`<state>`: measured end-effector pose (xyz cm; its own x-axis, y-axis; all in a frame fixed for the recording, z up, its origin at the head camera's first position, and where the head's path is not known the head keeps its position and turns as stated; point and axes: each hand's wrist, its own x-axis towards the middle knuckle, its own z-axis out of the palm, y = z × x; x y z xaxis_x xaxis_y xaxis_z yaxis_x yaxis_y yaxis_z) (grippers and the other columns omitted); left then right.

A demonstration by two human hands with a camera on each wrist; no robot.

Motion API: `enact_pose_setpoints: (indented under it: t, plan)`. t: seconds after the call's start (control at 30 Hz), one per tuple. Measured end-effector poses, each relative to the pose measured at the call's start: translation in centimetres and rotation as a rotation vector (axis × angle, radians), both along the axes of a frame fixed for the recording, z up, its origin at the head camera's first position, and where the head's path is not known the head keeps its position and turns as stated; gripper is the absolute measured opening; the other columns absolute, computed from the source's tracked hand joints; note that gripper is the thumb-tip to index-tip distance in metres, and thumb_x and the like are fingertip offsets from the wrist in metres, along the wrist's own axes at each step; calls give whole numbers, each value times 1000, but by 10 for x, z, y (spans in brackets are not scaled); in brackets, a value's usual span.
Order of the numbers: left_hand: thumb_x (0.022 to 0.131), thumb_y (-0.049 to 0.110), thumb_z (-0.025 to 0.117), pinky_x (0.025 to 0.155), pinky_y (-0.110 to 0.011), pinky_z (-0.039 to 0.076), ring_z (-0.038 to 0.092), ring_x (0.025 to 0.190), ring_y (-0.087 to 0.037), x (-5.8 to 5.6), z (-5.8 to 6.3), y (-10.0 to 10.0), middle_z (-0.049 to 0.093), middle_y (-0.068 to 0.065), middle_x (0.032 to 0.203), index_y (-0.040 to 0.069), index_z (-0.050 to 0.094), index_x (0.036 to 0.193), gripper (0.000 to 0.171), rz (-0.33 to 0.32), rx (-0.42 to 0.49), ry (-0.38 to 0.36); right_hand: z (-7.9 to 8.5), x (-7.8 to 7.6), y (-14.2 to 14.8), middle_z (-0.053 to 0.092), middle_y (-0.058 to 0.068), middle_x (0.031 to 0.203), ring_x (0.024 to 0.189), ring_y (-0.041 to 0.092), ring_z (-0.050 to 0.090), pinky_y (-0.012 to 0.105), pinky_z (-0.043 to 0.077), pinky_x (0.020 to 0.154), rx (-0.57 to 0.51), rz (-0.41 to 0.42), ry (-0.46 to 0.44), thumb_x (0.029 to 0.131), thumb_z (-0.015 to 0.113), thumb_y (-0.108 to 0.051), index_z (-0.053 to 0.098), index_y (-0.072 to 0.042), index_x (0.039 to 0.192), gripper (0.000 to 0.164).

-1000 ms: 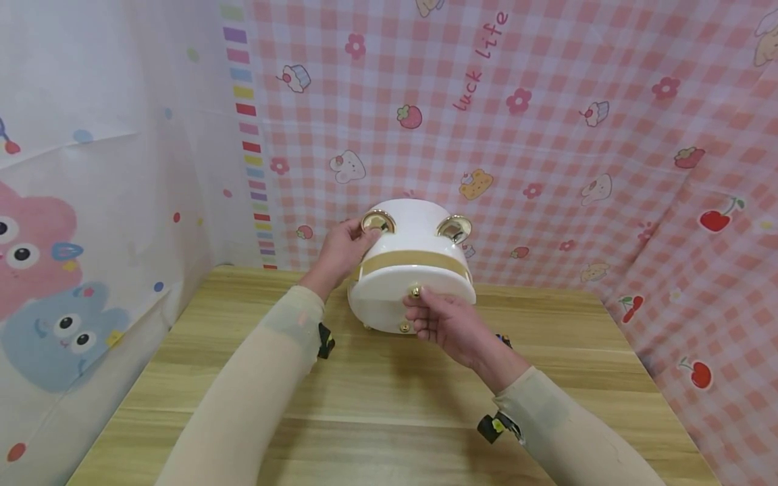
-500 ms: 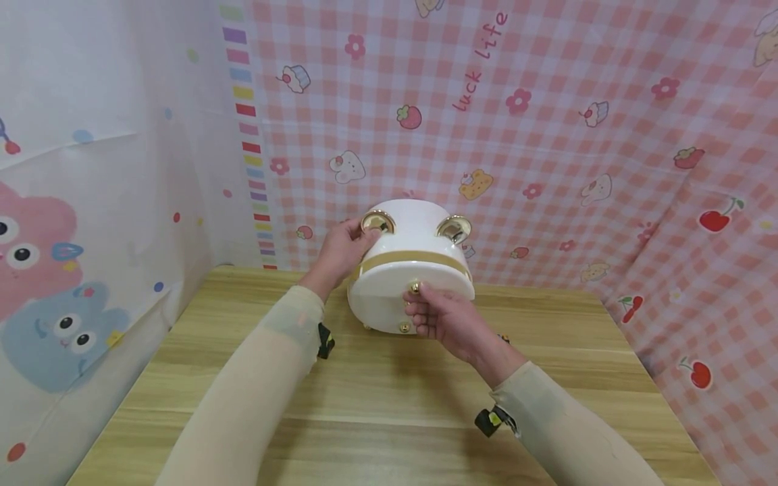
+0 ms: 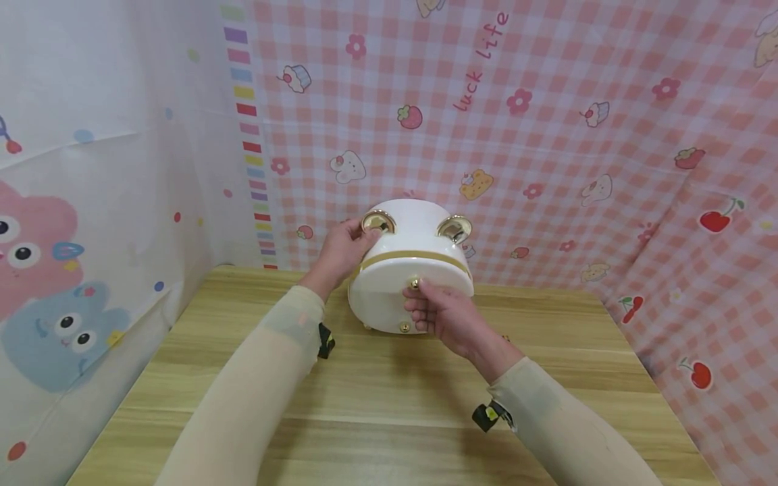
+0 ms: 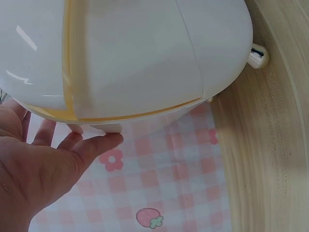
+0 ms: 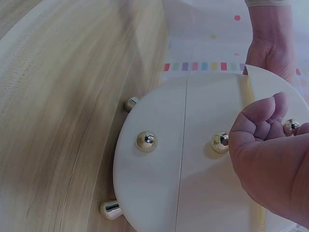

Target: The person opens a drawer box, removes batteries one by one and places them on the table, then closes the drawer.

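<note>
A white rounded storage box (image 3: 389,297) with gold round ears, ball knobs and short feet stands on the wooden table. At its left ear (image 3: 378,221), my left hand (image 3: 346,250) grips with thumb in front and fingers behind; the left wrist view shows fingers (image 4: 104,145) along the box's side. My right hand (image 3: 446,314) pinches the topmost gold knob (image 5: 291,126) on the box front. Below it are a middle knob (image 5: 219,142) and a lower knob (image 5: 147,141). A narrow gold band (image 3: 413,256) shows between the front's upper edge and the body.
Behind the box hangs a pink checked cloth (image 3: 413,155) with cartoon prints. A white printed cloth (image 3: 152,202) hangs on the left, and checked cloth continues on the right. The wooden tabletop (image 3: 365,405) stretches toward me in front of the box.
My right hand has shifted slightly up and away with the knob, and the box's upper front has moved toward the body. The gold band has narrowed. My left hand stays put.
</note>
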<state>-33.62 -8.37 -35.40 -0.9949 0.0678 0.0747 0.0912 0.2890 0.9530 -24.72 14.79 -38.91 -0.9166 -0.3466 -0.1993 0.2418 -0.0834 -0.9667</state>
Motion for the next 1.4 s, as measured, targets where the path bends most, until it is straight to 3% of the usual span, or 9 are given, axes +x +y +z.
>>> enact_pose_setpoints:
  t: [0.93, 1.4]
  plan:
    - [106, 35, 70, 101, -41, 55, 64, 112, -24, 0, -1, 0, 73, -13, 124, 10, 71, 134, 37, 6, 9, 10, 2, -11, -5, 75, -5, 92, 84, 11, 64, 25, 56, 79, 15, -25, 6, 116, 43, -43, 61, 6, 138, 56]
    - [106, 33, 69, 92, -34, 58, 66, 104, -21, 0, -1, 0, 73, -14, 122, 8, 71, 132, 36, 1, 11, 22, -2, -15, -5, 75, -6, 92, 83, 11, 64, 25, 56, 79, 12, -64, 6, 115, 45, -46, 65, 2, 133, 55]
